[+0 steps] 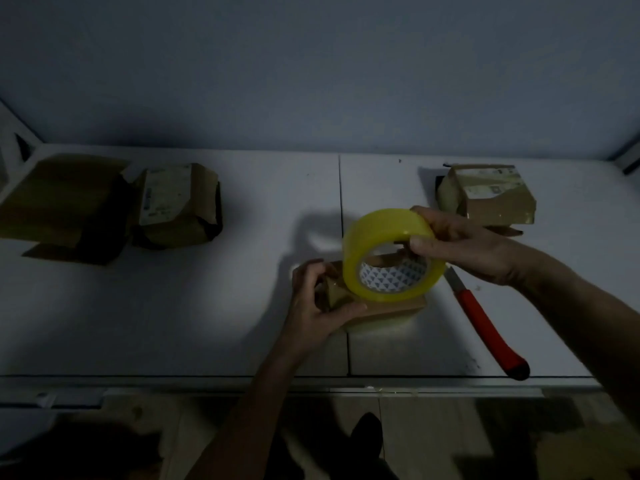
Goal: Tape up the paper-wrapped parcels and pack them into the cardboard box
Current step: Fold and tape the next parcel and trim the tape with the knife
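Brown paper parcel [384, 308] lay on the bench [173, 306], left hand [317, 299] gripping its end. Right hand [460, 244] pinched the yellow tape roll [388, 252] just above it. Tape was best drawn taut, pressed flat across the fold. Cardboard box [59, 206] stood far left; red knife [485, 323] beside.

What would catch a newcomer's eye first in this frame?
The bright yellow tape roll, held up at centre by the right hand over a small parcel that the left hand grips. Next, the red-handled knife lying on the white table to the right.
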